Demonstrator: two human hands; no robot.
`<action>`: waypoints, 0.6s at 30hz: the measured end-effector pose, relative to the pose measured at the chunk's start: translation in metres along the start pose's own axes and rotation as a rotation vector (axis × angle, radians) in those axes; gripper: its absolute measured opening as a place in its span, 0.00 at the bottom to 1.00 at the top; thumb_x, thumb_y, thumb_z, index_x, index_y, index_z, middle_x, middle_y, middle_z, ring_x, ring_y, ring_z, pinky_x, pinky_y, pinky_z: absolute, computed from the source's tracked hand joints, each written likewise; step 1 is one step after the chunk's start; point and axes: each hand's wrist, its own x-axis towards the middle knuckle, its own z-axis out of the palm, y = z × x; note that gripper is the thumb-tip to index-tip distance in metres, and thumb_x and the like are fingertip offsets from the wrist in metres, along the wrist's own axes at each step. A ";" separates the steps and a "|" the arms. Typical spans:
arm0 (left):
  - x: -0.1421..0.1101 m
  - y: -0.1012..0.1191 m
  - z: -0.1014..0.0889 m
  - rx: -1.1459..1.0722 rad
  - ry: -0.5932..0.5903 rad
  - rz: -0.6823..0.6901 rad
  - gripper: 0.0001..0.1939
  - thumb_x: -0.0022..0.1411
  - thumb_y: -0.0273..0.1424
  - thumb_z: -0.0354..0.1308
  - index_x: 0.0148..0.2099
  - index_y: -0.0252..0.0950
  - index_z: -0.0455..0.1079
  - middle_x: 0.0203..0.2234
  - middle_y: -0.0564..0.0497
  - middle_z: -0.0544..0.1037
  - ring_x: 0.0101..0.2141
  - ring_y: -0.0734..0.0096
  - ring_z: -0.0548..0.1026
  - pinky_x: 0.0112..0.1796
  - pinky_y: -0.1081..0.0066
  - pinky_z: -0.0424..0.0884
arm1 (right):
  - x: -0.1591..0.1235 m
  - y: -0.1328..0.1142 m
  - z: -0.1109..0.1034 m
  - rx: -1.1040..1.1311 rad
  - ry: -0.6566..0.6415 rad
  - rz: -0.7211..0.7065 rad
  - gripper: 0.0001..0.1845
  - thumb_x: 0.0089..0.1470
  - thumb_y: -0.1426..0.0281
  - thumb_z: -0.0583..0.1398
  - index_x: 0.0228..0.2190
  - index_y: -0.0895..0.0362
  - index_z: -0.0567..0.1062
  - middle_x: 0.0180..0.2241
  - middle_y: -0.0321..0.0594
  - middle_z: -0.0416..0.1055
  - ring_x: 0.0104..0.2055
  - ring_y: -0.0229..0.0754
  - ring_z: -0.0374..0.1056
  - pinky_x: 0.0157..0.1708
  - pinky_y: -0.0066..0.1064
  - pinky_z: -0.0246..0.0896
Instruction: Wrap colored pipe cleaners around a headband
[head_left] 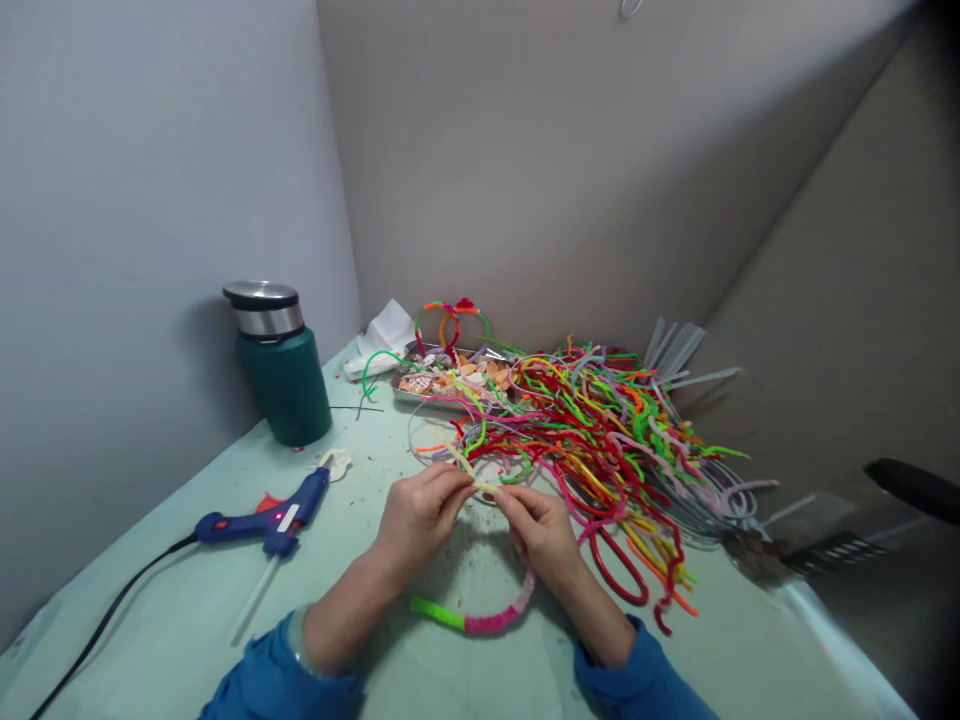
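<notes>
Between my two hands is a pale yellow pipe cleaner (pixel 486 488), with one end sticking up past my left fingertips. My left hand (pixel 420 515) pinches it between thumb and forefinger. A short way to the right, my right hand (pixel 544 530) pinches the same strip. Below them, a curved strip wrapped in green, magenta and light pink pipe cleaner (pixel 491 622) arcs over the table and passes behind my right hand. Whether the yellow piece joins this strip is hidden by my fingers.
To the left lie a blue glue gun (pixel 292 515) and a teal bottle (pixel 285 385). A metal tray (pixel 431 402) of small pieces stands behind my hands. Tangled pipe cleaners (pixel 600 420), red-handled scissors (pixel 619 570) and translucent sticks (pixel 679 350) are to the right.
</notes>
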 end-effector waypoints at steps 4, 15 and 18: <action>0.001 0.004 -0.001 -0.029 -0.024 -0.007 0.10 0.63 0.31 0.49 0.38 0.36 0.71 0.30 0.48 0.76 0.31 0.72 0.73 0.33 0.74 0.67 | -0.001 0.000 -0.002 -0.031 0.003 -0.044 0.17 0.52 0.60 0.58 0.32 0.61 0.77 0.12 0.28 0.52 0.13 0.30 0.46 0.13 0.23 0.40; 0.010 0.008 -0.007 -0.356 -0.232 -0.385 0.12 0.59 0.37 0.51 0.31 0.33 0.68 0.20 0.55 0.67 0.23 0.76 0.62 0.25 0.76 0.57 | -0.002 0.001 -0.005 -0.070 0.023 -0.098 0.16 0.52 0.61 0.58 0.34 0.60 0.79 0.12 0.29 0.54 0.14 0.30 0.48 0.13 0.24 0.43; 0.011 0.007 -0.006 -0.502 -0.318 -0.510 0.15 0.58 0.40 0.51 0.29 0.33 0.64 0.19 0.57 0.62 0.22 0.78 0.59 0.23 0.77 0.54 | -0.002 0.001 -0.004 -0.080 0.028 -0.094 0.16 0.51 0.61 0.58 0.33 0.59 0.79 0.12 0.29 0.55 0.14 0.31 0.48 0.14 0.24 0.43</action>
